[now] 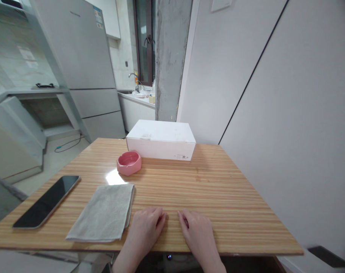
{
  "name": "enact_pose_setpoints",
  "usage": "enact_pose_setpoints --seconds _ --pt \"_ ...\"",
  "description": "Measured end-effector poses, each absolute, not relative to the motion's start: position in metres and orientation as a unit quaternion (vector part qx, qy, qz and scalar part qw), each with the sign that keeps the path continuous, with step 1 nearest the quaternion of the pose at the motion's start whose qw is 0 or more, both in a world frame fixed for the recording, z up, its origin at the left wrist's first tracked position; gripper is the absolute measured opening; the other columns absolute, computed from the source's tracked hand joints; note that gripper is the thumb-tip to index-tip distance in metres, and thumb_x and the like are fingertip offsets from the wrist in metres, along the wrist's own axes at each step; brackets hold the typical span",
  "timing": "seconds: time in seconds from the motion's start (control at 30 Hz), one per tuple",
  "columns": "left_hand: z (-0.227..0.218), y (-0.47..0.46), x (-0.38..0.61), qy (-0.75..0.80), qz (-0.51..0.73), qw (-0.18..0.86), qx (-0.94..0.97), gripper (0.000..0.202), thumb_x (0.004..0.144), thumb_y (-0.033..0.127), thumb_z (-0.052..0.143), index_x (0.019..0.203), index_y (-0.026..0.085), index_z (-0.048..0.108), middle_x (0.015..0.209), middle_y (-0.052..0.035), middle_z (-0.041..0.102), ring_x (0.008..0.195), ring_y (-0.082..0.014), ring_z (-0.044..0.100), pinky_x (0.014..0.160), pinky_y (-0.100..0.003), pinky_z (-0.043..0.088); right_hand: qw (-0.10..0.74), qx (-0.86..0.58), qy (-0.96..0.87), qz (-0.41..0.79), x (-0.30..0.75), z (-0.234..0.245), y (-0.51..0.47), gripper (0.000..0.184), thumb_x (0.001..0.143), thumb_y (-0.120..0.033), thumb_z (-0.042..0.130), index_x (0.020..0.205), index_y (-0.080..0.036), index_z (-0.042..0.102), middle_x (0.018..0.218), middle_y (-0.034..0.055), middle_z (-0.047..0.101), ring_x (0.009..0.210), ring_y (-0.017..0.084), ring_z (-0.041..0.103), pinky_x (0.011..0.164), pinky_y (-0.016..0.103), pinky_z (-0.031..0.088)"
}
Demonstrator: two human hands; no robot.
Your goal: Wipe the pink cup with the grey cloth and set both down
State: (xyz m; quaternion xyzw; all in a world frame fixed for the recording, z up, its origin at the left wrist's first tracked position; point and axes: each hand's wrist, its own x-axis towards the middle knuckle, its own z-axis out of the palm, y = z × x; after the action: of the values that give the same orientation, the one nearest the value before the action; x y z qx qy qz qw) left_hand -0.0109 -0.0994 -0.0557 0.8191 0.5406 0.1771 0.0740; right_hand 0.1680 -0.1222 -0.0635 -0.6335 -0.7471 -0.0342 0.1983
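My left hand (pixel 147 226) rests loosely closed on the wooden table near its front edge, fingers curled under. Just left of it lies a folded grey cloth (pixel 104 213), close to the wrist but apart from the fingers. Beside it, across a small gap, my right hand (pixel 197 230) also lies curled on the tabletop, knuckles up. Nothing shows in either hand. A pink faceted ashtray (pixel 129 163) stands farther back, in front of the left end of a closed white box (pixel 162 149). At the far left a smartphone (pixel 47 203) lies with its dark screen up.
The wood-grain table (pixel 232 212) narrows toward the back. A white wall panel (pixel 289 125) rises along its right side. Behind on the left stand a grey fridge (pixel 78 57) and a kitchen counter with a faucet (pixel 136 81). A cable (pixel 68 146) lies on the floor.
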Motion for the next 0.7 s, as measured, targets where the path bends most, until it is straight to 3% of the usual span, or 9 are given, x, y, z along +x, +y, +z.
enact_pose_setpoints --seconds 0.53,0.63,0.7 --pt "-0.056 -0.1 -0.008 0.542 0.155 0.08 0.822 0.03 0.094 0.028 0.037 0.074 0.021 0.06 0.075 -0.0039 0.069 0.072 -0.0197 0.065 0.062 -0.028 0.037 0.205 -0.629 -0.748 -0.043 0.167 -0.061 -0.123 0.038 0.098 -0.03 0.035 0.066 -0.022 0.054 0.059 -0.0006 0.062 0.054 0.015 0.058 0.056 0.027 0.025" --pt "-0.042 -0.105 -0.007 0.555 0.138 0.114 0.812 0.03 0.093 0.031 0.039 0.077 0.019 0.061 0.078 -0.0059 0.069 0.075 -0.0208 0.065 0.063 -0.028 0.039 0.204 -0.631 -0.747 -0.039 0.168 -0.061 -0.123 0.037 0.097 -0.03 0.036 0.066 -0.022 0.054 0.058 -0.0008 0.062 0.054 0.015 0.058 0.056 0.028 0.024" --pt "-0.023 -0.102 -0.014 0.54 0.136 0.197 0.807 0.033 0.092 0.04 0.041 0.077 0.019 0.061 0.076 -0.0046 0.069 0.072 -0.0198 0.064 0.061 -0.027 0.04 0.205 -0.63 -0.748 -0.031 0.168 -0.062 -0.123 0.036 0.097 -0.029 0.036 0.067 -0.022 0.055 0.059 -0.0005 0.062 0.055 0.015 0.058 0.056 0.028 0.024"
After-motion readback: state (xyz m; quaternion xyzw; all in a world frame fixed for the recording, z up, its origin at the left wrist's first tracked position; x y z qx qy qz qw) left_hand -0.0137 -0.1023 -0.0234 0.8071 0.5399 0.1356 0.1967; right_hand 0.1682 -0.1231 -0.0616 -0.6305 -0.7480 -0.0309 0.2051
